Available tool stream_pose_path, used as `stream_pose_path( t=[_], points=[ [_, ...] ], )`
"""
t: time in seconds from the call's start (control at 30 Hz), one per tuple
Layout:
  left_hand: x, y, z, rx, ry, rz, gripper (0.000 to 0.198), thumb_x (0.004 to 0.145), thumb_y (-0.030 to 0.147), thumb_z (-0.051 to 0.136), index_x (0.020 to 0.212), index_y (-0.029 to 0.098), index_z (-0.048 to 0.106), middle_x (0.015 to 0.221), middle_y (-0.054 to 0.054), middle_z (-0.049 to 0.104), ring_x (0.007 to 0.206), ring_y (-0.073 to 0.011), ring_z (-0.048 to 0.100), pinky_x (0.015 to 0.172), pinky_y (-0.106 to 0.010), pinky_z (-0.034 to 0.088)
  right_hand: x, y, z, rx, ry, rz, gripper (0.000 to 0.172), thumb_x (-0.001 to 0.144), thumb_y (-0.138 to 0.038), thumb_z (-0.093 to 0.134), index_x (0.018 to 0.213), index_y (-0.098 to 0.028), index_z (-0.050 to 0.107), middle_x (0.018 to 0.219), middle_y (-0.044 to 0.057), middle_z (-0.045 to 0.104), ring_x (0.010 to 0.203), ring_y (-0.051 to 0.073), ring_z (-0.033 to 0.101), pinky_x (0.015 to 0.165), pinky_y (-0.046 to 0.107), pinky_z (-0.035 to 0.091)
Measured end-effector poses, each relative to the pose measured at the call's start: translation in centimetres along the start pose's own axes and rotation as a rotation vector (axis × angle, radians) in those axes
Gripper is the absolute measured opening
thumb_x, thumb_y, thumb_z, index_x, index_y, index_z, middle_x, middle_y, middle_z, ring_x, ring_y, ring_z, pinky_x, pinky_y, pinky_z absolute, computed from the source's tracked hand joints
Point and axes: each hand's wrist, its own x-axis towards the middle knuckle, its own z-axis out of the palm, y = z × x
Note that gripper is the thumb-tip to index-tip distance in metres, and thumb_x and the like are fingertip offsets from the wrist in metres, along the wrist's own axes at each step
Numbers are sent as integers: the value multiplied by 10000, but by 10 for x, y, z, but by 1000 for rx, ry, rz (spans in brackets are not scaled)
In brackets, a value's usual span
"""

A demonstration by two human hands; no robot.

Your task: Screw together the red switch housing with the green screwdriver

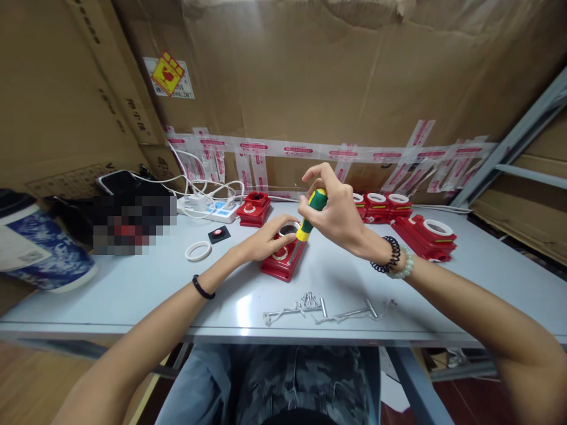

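My right hand (339, 209) is closed around the green and yellow handle of a screwdriver (317, 200). The shaft slants down to the front part of a red housing (277, 268), which lies on the table with a white ring on its far part. My left hand (268, 239) grips the same housing from the left, fingers over its top. Whether the screwdriver's tip sits in a screw is too small to tell. Nearer the table edge lie several small screws (311, 300) and two T-shaped metal pieces, one of them a T-bar (354, 311) on the right.
A second red housing (254, 209) stands beside a power strip (217, 209) with white cables. Several more are at the right, including a nearer red unit (425, 239). A loose white ring (198, 251), black square piece (218, 234) and blue-white cup (44, 242) are at left.
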Motion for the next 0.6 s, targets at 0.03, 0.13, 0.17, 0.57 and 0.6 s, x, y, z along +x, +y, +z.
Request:
stream_pose_path(
  t=[0.03, 0.13, 0.17, 0.57, 0.6],
  points=[
    [0, -1, 1, 2, 9, 2, 423, 902, 444, 424, 1242, 198, 472, 1267, -91, 533, 1196, -251, 479, 1028, -394, 385, -1, -2, 0, -9, -2, -12, 272, 759, -165, 502, 1022, -205, 444, 694, -54, 529, 525, 79, 411, 575, 251, 372],
    [-1, -7, 4, 20, 39, 9, 428, 905, 453, 418, 1230, 180, 477, 1254, -105, 536, 1197, -270, 476, 1035, -419, 373, -2, -10, 0, -40, -6, -62, 274, 765, -145, 485, 1029, -200, 442, 705, -45, 531, 534, 83, 419, 581, 251, 381],
    [-1, -8, 6, 34, 44, 6, 431, 909, 452, 411, 1230, 173, 478, 1250, -111, 537, 1181, -276, 484, 1026, -429, 378, -3, -13, 0, -56, -7, -81, 270, 767, -137, 476, 1029, -195, 445, 720, -35, 539, 542, 85, 426, 584, 253, 383],
    [-2, -2, 18, 160, 106, -154, 415, 910, 431, 383, 1241, 198, 472, 1253, -116, 538, 1106, -319, 508, 935, -499, 417, 14, -43, -4, -560, -205, 27, 255, 776, -220, 579, 996, -106, 518, 666, 97, 584, 629, 200, 538, 568, 304, 346],
    [-2, -2, 18, 172, 116, -162, 419, 912, 434, 376, 1242, 192, 466, 1263, -123, 527, 1118, -324, 500, 942, -506, 408, 16, -44, -6, -594, -216, 37, 217, 781, -237, 584, 946, -107, 530, 661, 106, 580, 628, 206, 541, 559, 305, 338]
  ],
)
